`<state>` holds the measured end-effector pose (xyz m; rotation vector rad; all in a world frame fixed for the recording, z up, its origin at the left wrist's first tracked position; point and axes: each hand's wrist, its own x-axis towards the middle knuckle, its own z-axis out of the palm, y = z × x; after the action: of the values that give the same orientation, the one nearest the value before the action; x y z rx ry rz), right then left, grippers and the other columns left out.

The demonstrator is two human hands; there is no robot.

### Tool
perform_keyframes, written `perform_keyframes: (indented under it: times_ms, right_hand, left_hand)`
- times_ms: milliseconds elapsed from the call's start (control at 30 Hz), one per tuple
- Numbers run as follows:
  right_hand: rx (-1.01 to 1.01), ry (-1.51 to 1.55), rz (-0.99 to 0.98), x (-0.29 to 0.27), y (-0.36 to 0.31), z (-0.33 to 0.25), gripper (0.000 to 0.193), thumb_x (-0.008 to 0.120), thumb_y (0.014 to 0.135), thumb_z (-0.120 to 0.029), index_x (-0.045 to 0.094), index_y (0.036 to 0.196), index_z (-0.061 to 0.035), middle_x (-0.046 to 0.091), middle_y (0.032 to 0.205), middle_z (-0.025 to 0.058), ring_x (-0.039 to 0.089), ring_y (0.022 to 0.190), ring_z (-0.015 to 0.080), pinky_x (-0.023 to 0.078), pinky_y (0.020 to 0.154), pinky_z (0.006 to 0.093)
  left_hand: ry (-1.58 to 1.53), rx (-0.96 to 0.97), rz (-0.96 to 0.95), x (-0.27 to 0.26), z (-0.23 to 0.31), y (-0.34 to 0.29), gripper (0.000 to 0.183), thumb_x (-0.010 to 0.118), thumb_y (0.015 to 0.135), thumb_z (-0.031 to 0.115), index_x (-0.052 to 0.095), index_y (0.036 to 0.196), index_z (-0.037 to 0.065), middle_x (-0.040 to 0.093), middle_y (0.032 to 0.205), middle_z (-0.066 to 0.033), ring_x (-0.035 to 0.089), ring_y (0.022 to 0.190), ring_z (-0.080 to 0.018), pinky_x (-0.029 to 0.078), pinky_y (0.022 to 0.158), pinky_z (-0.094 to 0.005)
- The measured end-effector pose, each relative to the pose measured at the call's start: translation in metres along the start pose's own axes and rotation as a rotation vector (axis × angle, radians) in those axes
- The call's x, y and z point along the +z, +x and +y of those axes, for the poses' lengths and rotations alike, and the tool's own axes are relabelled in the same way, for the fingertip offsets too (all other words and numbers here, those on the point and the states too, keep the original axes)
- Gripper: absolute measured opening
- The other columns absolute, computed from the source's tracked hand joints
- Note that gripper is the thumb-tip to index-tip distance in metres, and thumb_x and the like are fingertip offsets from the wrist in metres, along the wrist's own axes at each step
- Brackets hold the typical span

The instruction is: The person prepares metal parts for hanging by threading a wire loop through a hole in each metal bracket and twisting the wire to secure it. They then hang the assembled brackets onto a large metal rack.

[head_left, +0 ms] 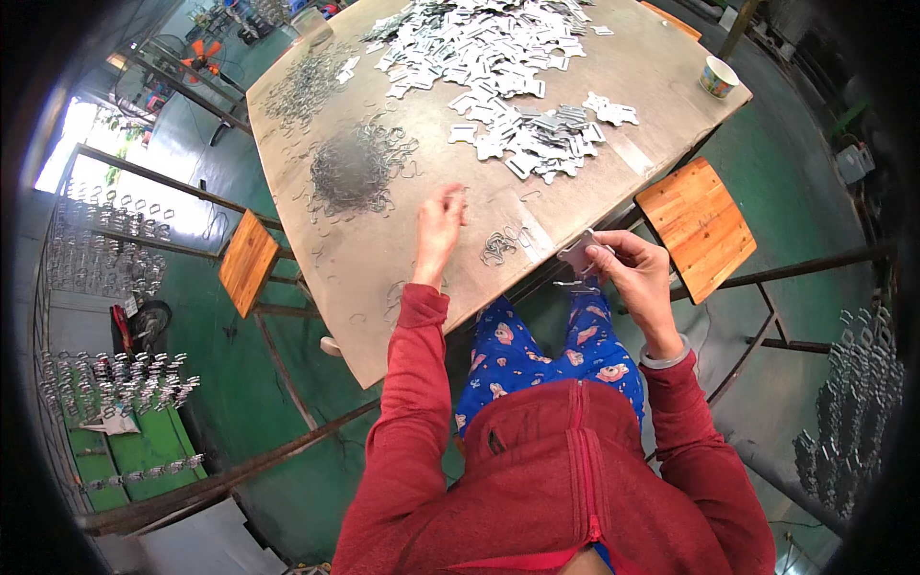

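Note:
My right hand [632, 278] pinches a flat silver metal plate [576, 255] between thumb and fingers, just off the near edge of the table. Another thin metal piece [575, 285] shows right below that plate. Over the tabletop, my left hand [442, 228] has its fingers curled together; whatever is between them is too small to make out. Left of it lies a dark heap of bent wire hooks [353, 172]. A small cluster of wire rings [500, 245] rests between my two hands. Farther back spreads a large pile of similar silver plates [479, 57].
A second patch of small wire pieces [305, 88] covers the table's [335, 278] far left. A paper cup [718, 77] stands at the far right corner. Wooden stools [698, 228] flank the table. Racks of hanging metal parts [115, 383] stand at both sides.

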<state>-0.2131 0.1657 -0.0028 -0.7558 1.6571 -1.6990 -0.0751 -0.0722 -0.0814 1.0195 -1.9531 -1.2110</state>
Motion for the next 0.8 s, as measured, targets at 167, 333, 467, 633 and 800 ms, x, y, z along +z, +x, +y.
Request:
perform_keyframes:
  times_ms: [167, 333, 467, 633, 800]
  right_hand:
    - [-0.018, -0.053, 0.014, -0.001, -0.009, 0.003, 0.014, 0.063, 0.082, -0.005, 0.065, 0.094, 0.0038, 0.065, 0.077, 0.0032, 0.058, 0.069, 0.0058, 0.046, 0.06, 0.0188]
    - [-0.024, -0.047, -0.002, -0.001, -0.013, 0.009, 0.014, 0.061, 0.082, -0.001, 0.064, 0.095, 0.0052, 0.066, 0.079, 0.0061, 0.06, 0.073, 0.0086, 0.049, 0.065, 0.0211]
    - [-0.044, -0.014, -0.009, 0.0, -0.016, 0.008, 0.014, 0.061, 0.082, 0.0, 0.064, 0.094, 0.0051, 0.066, 0.082, 0.0072, 0.061, 0.075, 0.0096, 0.049, 0.067, 0.0215]
    - [-0.126, -0.124, 0.021, -0.002, -0.017, 0.011, 0.013, 0.062, 0.08, 0.002, 0.066, 0.092, 0.0024, 0.065, 0.076, 0.0059, 0.061, 0.074, 0.01, 0.049, 0.066, 0.0226]
    - [-0.446, -0.48, 0.008, -0.004, -0.013, 0.005, 0.014, 0.066, 0.073, 0.001, 0.067, 0.087, -0.0028, 0.063, 0.071, 0.0077, 0.055, 0.061, 0.0192, 0.043, 0.057, 0.0288]
  left_hand:
    - [-0.534, -0.157, -0.414, 0.02, 0.075, -0.049, 0.018, 0.057, 0.088, 0.011, 0.062, 0.098, -0.003, 0.061, 0.08, -0.004, 0.058, 0.065, -0.0104, 0.049, 0.06, -0.023]
    - [-0.624, -0.139, -0.644, 0.017, 0.108, -0.073, 0.018, 0.061, 0.086, 0.011, 0.062, 0.098, -0.002, 0.062, 0.085, -0.0047, 0.059, 0.077, -0.0105, 0.047, 0.072, -0.0226]
    - [-0.705, -0.106, -0.658, 0.024, 0.099, -0.071, 0.014, 0.064, 0.084, 0.01, 0.065, 0.093, 0.0, 0.06, 0.095, -0.0035, 0.054, 0.089, -0.0111, 0.042, 0.082, -0.0242]
    - [-0.717, -0.131, -0.632, 0.031, 0.093, -0.07, 0.013, 0.064, 0.083, 0.009, 0.065, 0.092, 0.0, 0.06, 0.096, -0.0032, 0.054, 0.09, -0.0106, 0.041, 0.083, -0.0244]
    - [-0.736, -0.136, -0.585, 0.036, 0.092, -0.082, 0.016, 0.06, 0.086, 0.009, 0.062, 0.1, 0.0, 0.063, 0.095, -0.0029, 0.057, 0.088, -0.0096, 0.044, 0.083, -0.0243]
